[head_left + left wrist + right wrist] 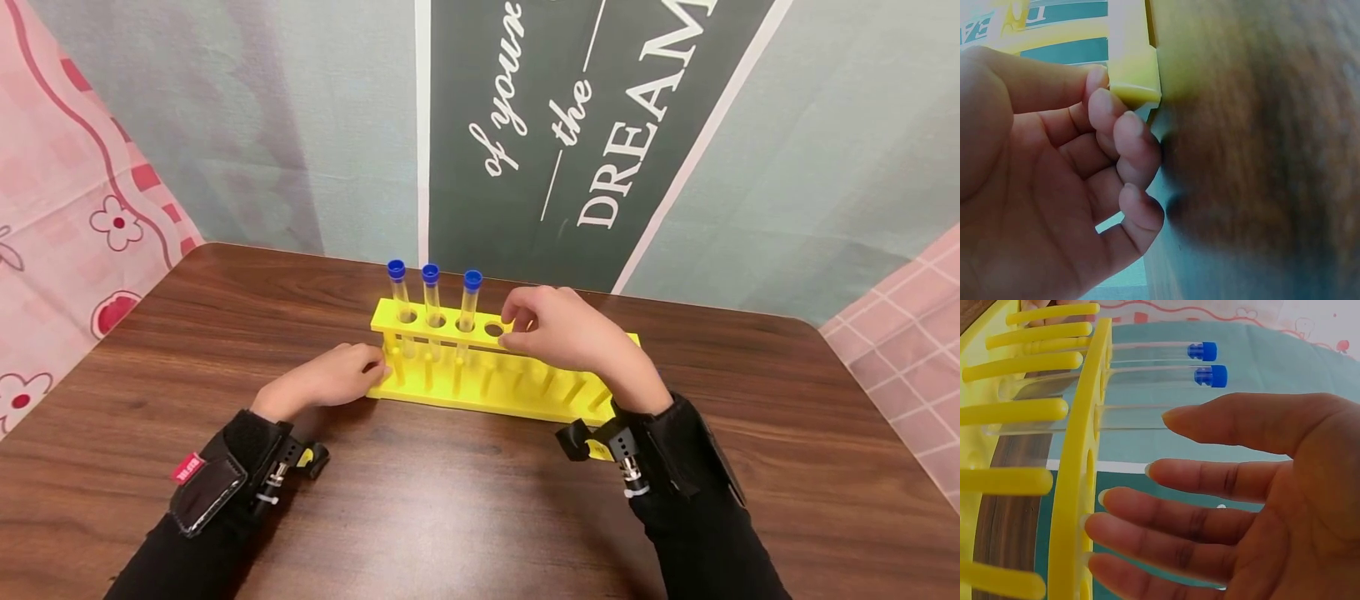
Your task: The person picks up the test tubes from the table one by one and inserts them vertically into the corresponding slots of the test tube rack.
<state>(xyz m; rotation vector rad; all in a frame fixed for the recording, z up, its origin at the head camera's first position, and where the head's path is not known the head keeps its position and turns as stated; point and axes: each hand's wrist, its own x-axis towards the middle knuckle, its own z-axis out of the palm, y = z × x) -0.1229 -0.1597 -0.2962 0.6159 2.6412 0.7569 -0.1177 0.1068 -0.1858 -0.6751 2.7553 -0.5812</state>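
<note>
Standing against left hand (333, 375), below right hand (566, 329): yellow rack (472, 392).

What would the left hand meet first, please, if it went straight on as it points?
The left hand would likely meet the end of the yellow rack; its fingertips seem against it, though contact is unclear.

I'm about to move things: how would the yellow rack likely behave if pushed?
The rack looks plastic, so probably light and stiff. Its long, flat base should slide rather than roll. The tubes stand well above it and may wobble.
</note>
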